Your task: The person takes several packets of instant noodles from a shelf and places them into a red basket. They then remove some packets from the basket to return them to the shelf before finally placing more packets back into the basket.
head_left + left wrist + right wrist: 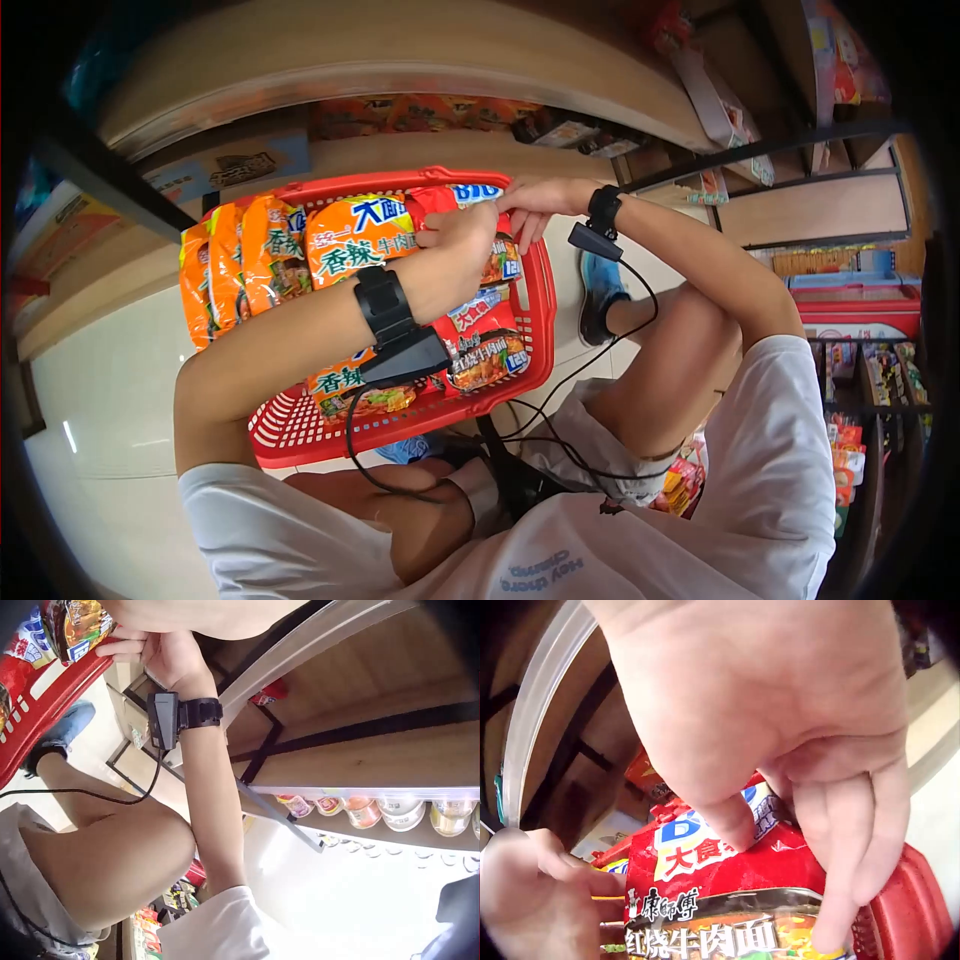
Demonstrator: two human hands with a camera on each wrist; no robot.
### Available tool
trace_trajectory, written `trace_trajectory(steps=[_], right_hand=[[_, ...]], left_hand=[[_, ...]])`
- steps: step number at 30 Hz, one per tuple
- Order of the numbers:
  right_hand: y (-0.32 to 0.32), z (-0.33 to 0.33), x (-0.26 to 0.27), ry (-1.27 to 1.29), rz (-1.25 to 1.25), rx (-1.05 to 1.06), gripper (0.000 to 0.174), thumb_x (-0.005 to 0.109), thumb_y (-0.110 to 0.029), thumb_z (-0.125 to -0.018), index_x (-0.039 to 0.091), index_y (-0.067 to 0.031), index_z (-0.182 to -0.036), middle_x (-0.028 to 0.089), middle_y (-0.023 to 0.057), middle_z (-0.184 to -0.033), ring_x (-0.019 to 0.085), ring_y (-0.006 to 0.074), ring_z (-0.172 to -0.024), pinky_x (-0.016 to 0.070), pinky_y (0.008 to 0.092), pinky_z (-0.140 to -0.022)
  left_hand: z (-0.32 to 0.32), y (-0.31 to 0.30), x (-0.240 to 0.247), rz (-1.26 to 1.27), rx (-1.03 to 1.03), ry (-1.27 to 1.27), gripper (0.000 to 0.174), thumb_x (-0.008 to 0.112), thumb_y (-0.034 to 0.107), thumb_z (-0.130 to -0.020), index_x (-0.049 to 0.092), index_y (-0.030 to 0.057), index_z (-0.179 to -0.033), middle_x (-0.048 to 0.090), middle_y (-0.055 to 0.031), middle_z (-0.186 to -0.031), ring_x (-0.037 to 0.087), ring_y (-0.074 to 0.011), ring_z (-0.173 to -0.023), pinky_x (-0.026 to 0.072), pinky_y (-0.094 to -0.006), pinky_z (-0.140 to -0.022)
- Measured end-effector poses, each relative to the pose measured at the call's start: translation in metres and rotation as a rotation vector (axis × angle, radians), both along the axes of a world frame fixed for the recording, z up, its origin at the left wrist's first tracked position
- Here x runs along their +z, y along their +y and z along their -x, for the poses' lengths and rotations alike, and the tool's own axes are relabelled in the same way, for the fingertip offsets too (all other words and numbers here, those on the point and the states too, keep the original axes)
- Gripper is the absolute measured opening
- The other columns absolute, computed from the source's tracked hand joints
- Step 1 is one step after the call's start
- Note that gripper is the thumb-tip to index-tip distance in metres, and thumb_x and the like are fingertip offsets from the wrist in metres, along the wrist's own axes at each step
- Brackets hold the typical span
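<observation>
A red noodle packet (499, 262) (705, 874) lies in the upper right part of a red basket (540, 330), partly covered by both hands. My left hand (458, 250) (540, 900) grips its left side, fingertips partly hidden in the head view. My right hand (545, 200) (169, 660) (780, 712) holds its other side, thumb on the printed front and fingers along the right edge. Below it rests another red packet (485, 355). Orange noodle packets (355, 235) fill the basket's left and middle.
Wooden shelves (400, 50) run behind the basket, with orange packets (420, 113) on a lower one. A dark metal shelf post (110, 165) stands at the left. Cables hang from both wrist cameras. My bent knee (690, 340) is right of the basket.
</observation>
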State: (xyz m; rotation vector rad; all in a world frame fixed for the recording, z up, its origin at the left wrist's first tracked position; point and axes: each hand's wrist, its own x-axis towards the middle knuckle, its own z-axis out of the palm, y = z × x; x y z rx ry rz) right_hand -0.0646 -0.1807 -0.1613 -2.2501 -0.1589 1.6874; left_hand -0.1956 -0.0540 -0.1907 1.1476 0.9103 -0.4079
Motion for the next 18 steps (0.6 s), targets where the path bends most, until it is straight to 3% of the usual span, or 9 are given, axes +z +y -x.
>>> trace_trajectory(steps=[3, 6, 7, 11, 14, 18], right_hand=[[-0.005, 0.009, -0.004, -0.094, -0.024, 0.041, 0.056, 0.054, -0.046, -0.099, 0.059, 0.0047, -0.122, 0.072, 0.0231, -0.106, 0.076, 0.0276, -0.080, 0.0596, 0.0297, -0.063], [-0.008, 0.008, -0.008, -0.111, -0.061, 0.043, 0.054, 0.056, -0.045, -0.098, 0.061, 0.0062, -0.116, 0.073, 0.0199, -0.100, 0.076, 0.0262, -0.075, 0.0585, 0.0292, -0.060], [-0.010, 0.008, -0.008, -0.099, -0.073, 0.040, 0.054, 0.057, -0.045, -0.098, 0.061, 0.0063, -0.115, 0.073, 0.0198, -0.100, 0.076, 0.0261, -0.075, 0.0580, 0.0291, -0.059], [-0.010, 0.005, -0.007, -0.109, -0.123, 0.056, 0.053, 0.058, -0.045, -0.097, 0.062, 0.0058, -0.112, 0.074, 0.0191, -0.098, 0.076, 0.0256, -0.075, 0.0557, 0.0288, -0.057], [-0.015, 0.009, -0.014, -0.125, -0.118, 0.040, 0.051, 0.058, -0.044, -0.098, 0.063, 0.0050, -0.111, 0.074, 0.0183, -0.096, 0.076, 0.0256, -0.074, 0.0535, 0.0287, -0.054], [-0.010, 0.010, -0.009, -0.073, -0.105, 0.030, 0.051, 0.059, -0.043, -0.097, 0.063, 0.0060, -0.112, 0.074, 0.0197, -0.096, 0.076, 0.0265, -0.074, 0.0555, 0.0304, -0.055]], left_hand=[[0.005, 0.008, -0.010, 0.302, -0.025, -0.054, 0.054, 0.055, 0.021, -0.090, 0.036, -0.0066, -0.131, 0.056, -0.0219, -0.117, 0.072, -0.0296, -0.086, 0.0638, -0.0444, -0.068], [0.004, 0.025, -0.010, 0.600, -0.030, -0.125, 0.053, 0.054, 0.023, -0.092, 0.035, -0.0052, -0.132, 0.053, -0.0209, -0.121, 0.072, -0.0282, -0.086, 0.0643, -0.0430, -0.068], [0.010, 0.031, 0.003, 0.704, -0.056, -0.189, 0.047, 0.051, 0.021, -0.094, 0.037, -0.0049, -0.130, 0.060, -0.0215, -0.112, 0.073, -0.0285, -0.078, 0.0647, -0.0446, -0.064], [0.006, 0.026, 0.010, 0.522, 0.016, -0.094, 0.034, 0.049, 0.020, -0.095, 0.049, -0.0040, -0.120, 0.066, -0.0196, -0.098, 0.073, -0.0303, -0.077, 0.0651, -0.0471, -0.062], [0.010, 0.034, 0.013, 0.689, -0.066, -0.156, 0.035, 0.049, 0.018, -0.095, 0.047, -0.0046, -0.121, 0.066, -0.0203, -0.099, 0.074, -0.0300, -0.077, 0.0651, -0.0467, -0.062], [0.012, 0.040, 0.021, 0.606, -0.077, -0.109, 0.036, 0.051, 0.023, -0.089, 0.056, -0.0011, -0.116, 0.069, -0.0177, -0.105, 0.070, -0.0289, -0.095, 0.0580, -0.0458, -0.090]])
